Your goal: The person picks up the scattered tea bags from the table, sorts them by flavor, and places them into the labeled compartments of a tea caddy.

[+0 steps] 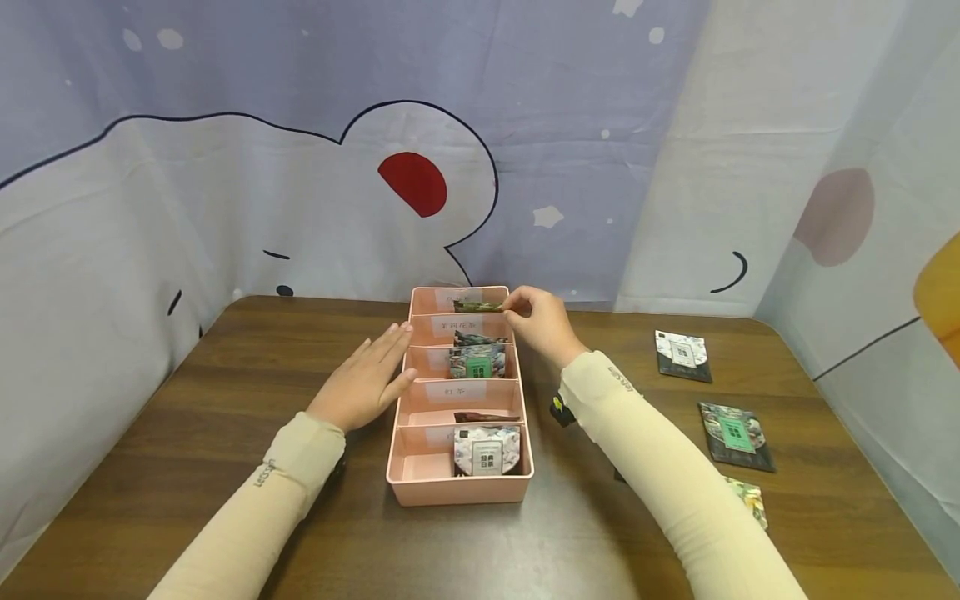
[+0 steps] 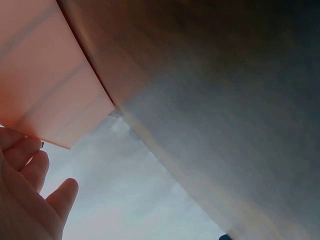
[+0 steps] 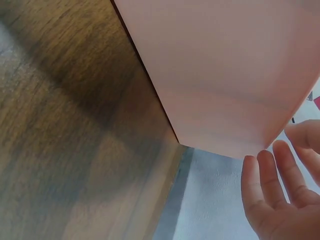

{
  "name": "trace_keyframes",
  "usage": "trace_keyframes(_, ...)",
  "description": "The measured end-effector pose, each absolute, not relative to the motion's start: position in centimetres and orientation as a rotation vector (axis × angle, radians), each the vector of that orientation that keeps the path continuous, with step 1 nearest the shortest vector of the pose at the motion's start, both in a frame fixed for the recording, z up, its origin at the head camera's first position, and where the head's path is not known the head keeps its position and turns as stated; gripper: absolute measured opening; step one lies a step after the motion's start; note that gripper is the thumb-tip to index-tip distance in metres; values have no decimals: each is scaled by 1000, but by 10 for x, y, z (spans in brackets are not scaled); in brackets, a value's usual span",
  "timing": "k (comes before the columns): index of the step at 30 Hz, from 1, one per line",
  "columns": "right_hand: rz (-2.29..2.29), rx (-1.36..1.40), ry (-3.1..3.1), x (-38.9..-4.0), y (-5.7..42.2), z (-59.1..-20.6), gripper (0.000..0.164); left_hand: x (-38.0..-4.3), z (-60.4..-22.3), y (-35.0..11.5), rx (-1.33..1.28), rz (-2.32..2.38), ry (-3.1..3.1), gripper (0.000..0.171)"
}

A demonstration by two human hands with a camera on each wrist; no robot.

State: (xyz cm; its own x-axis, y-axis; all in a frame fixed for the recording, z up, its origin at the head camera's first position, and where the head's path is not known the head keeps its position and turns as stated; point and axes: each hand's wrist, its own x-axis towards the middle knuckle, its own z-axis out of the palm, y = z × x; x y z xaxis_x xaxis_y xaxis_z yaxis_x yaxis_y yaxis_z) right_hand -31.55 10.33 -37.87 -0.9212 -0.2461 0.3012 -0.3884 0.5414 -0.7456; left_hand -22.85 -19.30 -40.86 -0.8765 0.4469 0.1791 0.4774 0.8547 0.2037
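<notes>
A long pink divided box (image 1: 461, 492) stands on the table, its compartments running away from me. My right hand (image 1: 546, 325) is at the far compartment, thumb and forefinger pinching the right end of a green tea packet (image 1: 478, 307). In the right wrist view, the fingers (image 3: 287, 165) show at the box's far top edge; the packet is hidden there. My left hand (image 1: 367, 379) rests along the box's left rim with fingers extended. Nearer compartments hold a dark green packet (image 1: 480, 340), a green-labelled packet (image 1: 478, 363), a dark red packet (image 1: 486, 417) and a white-labelled packet (image 1: 487, 452).
Right of the box lie a black-and-white packet (image 1: 683, 356), a green-labelled dark packet (image 1: 736, 436) and a yellow-green packet (image 1: 748, 500), partly covered by my right sleeve. Paper labels (image 1: 455, 391) mark the compartments. A printed curtain (image 1: 555, 167) hangs behind the table.
</notes>
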Motion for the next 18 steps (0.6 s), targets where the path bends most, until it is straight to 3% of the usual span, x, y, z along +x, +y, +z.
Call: trace_keyframes(18, 1273, 555, -2611, -307, 132, -370, 13, -229, -409, -193, -728, -366, -2892, 70)
